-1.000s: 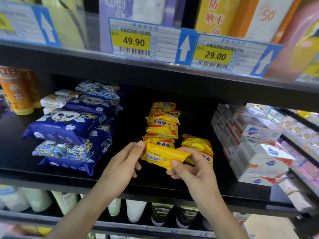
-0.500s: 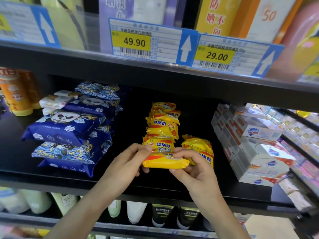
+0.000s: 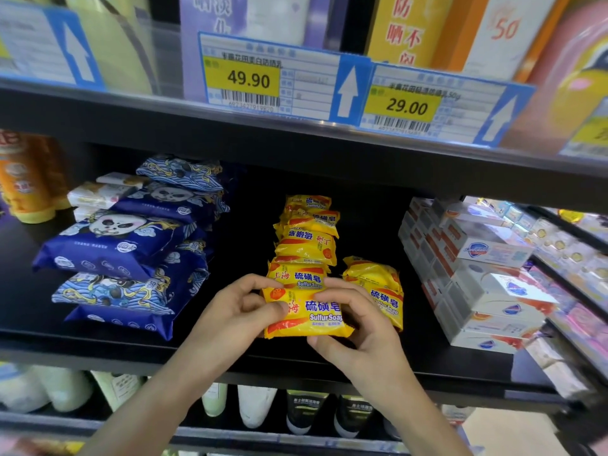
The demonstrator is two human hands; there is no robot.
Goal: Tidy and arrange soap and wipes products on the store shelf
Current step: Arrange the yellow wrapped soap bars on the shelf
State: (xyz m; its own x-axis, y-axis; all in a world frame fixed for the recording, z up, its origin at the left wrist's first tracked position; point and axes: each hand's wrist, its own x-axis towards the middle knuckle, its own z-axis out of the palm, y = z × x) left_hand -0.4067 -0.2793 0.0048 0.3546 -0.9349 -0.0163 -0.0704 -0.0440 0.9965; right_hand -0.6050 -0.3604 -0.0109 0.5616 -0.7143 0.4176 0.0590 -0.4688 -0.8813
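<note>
glossy plastic soap wrapper (image 3: 307, 312), matt black shelf (image 3: 230, 353)

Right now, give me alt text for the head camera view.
Both hands, left hand and right hand, hold a yellow sulfur soap bar at the front of a dark shelf, with blue panda wipes packs left and white boxed soaps right.

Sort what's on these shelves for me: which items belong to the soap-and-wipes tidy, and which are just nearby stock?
Job: sulfur soap bar held by left hand and right hand; yellow soap row; blue panda wipes packs; white boxed soaps.

Nearby stock: orange bottles; price tags; lower-shelf tubes.
</note>
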